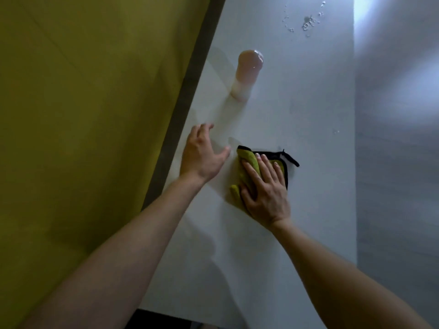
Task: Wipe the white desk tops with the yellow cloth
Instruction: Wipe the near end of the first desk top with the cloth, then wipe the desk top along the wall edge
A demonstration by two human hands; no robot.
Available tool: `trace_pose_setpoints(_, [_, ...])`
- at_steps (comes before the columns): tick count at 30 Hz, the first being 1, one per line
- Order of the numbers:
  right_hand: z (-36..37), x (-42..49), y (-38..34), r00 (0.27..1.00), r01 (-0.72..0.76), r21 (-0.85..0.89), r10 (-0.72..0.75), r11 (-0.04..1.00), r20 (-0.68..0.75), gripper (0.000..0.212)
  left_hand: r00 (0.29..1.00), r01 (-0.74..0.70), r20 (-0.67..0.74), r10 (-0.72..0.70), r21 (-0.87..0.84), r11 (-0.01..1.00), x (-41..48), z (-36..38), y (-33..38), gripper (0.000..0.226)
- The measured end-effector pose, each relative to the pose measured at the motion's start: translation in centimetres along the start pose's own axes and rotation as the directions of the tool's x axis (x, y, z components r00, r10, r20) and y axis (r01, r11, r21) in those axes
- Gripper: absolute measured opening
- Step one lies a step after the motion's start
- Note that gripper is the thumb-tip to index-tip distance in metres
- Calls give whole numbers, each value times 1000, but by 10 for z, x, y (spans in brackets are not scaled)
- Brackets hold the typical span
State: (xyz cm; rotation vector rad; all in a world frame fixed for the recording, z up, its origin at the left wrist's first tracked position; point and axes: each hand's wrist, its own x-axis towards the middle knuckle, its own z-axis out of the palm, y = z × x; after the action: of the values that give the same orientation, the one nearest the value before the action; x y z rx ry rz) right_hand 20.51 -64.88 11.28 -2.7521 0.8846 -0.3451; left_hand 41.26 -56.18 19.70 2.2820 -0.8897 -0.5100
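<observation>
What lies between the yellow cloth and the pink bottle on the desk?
Only bare white desk top, in the head view, separates cloth and bottle.

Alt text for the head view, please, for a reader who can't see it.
The right hand presses a yellow cloth flat on the white desk top, the left hand spread open beside it. Farther along are a pale pink bottle and scattered droplets.

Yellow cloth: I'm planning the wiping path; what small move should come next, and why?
Probably push the yellow cloth forward under the right hand, which presses flat on it, passing right of the pink bottle: droplets lie unwiped at the far end of the white desk top.
</observation>
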Motion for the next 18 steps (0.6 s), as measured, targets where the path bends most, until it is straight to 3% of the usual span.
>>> trace_pose_setpoints(3, [3,-2,1,1000,-5,12,4,1000,15,70,999,-51,-10,51,-14,999,74,27,31,97])
trace_pose_setpoints(8, [7,-4,0,1000,-3,37,2,999,22,69,993,9,-115,-13,-37,999,158,60,66,122])
trace_pose_setpoints(11, [8,-4,0,1000,5,55,-5,998,-3,69,987,30,-156,-43,-87,996,190,75,75,109])
trace_pose_setpoints(14, [11,-3,-1,1000,4,67,-3,998,-9,68,979,19,-204,-19,-3,1000,191,72,71,88])
trace_pose_setpoints(16, [10,-2,0,1000,9,66,-8,998,-14,68,983,-27,-183,34,44,999,168,59,55,90])
trace_pose_setpoints(18, [9,-1,0,1000,11,65,-11,998,-12,67,986,-53,-157,49,-19,998,134,43,28,97])
